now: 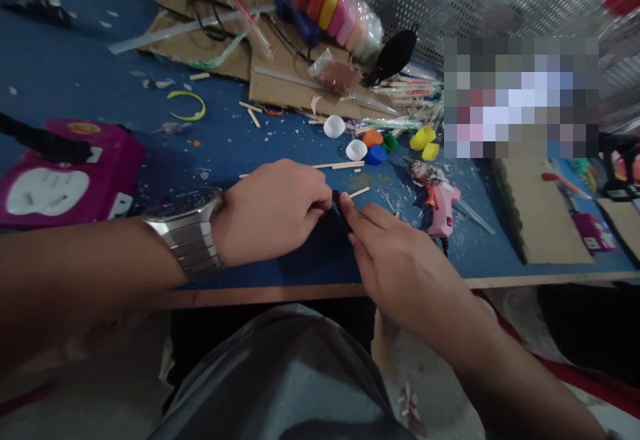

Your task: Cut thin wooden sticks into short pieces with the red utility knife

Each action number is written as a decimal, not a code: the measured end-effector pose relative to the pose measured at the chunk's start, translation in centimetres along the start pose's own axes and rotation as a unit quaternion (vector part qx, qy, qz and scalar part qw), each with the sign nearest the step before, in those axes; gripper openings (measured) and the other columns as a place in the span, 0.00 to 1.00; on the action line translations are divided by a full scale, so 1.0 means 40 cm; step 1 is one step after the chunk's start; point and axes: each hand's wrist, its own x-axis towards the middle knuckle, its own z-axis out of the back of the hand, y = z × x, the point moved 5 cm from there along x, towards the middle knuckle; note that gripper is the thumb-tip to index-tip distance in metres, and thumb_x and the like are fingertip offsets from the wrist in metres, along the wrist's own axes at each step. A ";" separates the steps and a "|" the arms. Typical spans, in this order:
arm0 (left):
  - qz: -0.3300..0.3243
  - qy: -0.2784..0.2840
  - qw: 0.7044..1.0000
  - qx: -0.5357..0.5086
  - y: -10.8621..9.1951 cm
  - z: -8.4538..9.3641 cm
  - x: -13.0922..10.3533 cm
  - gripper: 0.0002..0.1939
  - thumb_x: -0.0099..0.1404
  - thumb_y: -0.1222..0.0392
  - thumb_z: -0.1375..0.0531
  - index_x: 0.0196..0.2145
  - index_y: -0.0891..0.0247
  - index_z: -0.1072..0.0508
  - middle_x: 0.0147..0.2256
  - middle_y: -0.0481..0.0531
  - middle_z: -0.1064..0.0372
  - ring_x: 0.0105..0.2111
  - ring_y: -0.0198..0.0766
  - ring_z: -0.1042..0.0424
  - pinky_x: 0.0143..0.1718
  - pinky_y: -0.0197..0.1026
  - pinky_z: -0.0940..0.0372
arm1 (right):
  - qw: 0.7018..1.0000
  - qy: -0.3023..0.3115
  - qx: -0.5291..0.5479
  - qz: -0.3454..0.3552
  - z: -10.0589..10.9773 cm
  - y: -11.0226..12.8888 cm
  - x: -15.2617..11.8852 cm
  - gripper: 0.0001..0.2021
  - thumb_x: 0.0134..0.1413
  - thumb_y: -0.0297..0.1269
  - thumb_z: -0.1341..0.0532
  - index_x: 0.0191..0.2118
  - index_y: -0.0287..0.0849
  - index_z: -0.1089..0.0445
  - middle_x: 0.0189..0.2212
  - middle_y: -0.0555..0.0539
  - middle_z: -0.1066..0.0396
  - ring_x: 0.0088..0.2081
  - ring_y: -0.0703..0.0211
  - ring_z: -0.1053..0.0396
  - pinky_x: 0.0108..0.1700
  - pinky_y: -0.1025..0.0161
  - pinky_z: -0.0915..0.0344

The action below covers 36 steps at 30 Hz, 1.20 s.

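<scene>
My left hand (275,213), with a metal watch on its wrist, is closed near the front edge of the blue table; its fingertips meet a small black object (337,197). Thumb and fingers of my right hand (393,243) pinch that same black object from the other side. Its kind is hidden by my fingers. Just beyond the fingertips lies a thin wooden stick (359,193), and more sticks (345,165) rest farther back. White caps (356,150) and an orange cap (373,138) sit beyond my hands.
A pink glue gun (443,210) lies to the right. On the left is a magenta power socket box (70,173) with a black plug. Cardboard (280,83), a bag of coloured clay (333,0) and a yellow ring (193,105) lie farther back. The table's wooden edge (280,293) runs before me.
</scene>
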 end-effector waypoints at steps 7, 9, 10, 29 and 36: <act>-0.016 -0.004 1.000 -0.010 -0.002 0.000 -0.001 0.12 0.76 0.63 0.40 0.40 0.59 0.14 0.45 0.53 0.15 0.44 0.46 0.19 0.47 0.47 0.31 | 1.000 -0.004 -0.008 -0.004 0.000 0.009 -0.046 0.33 0.69 0.19 0.45 0.78 0.26 0.35 0.57 0.30 0.19 0.57 0.36 0.17 0.50 0.46 0.12; -0.024 -0.010 1.000 -0.011 0.000 0.000 -0.002 0.12 0.76 0.62 0.40 0.39 0.59 0.15 0.45 0.53 0.15 0.43 0.45 0.20 0.46 0.47 0.31 | 1.000 -0.004 -0.007 -0.008 0.003 0.009 -0.053 0.33 0.70 0.19 0.45 0.78 0.28 0.34 0.56 0.32 0.18 0.53 0.39 0.16 0.46 0.49 0.12; -0.028 -0.012 0.999 -0.013 0.001 0.001 -0.002 0.12 0.76 0.63 0.40 0.39 0.59 0.15 0.44 0.52 0.15 0.42 0.45 0.20 0.45 0.46 0.31 | 1.000 -0.003 -0.007 -0.008 0.005 0.009 -0.054 0.33 0.70 0.20 0.45 0.78 0.29 0.34 0.55 0.32 0.18 0.52 0.40 0.15 0.44 0.50 0.13; -0.004 -0.013 0.999 -0.040 0.003 0.002 -0.001 0.10 0.73 0.65 0.37 0.37 0.58 0.15 0.43 0.48 0.14 0.41 0.43 0.20 0.43 0.45 0.34 | 0.999 0.006 -0.032 0.026 0.024 0.028 -0.014 0.31 0.69 0.20 0.45 0.74 0.28 0.30 0.53 0.31 0.18 0.50 0.41 0.16 0.38 0.52 0.15; -0.002 -0.019 1.000 -0.022 0.002 -0.002 -0.001 0.10 0.72 0.66 0.37 0.38 0.57 0.14 0.45 0.49 0.14 0.42 0.44 0.19 0.44 0.45 0.33 | 0.999 0.009 -0.027 0.019 0.025 0.023 -0.008 0.32 0.68 0.18 0.45 0.75 0.27 0.31 0.51 0.34 0.19 0.48 0.41 0.16 0.40 0.52 0.17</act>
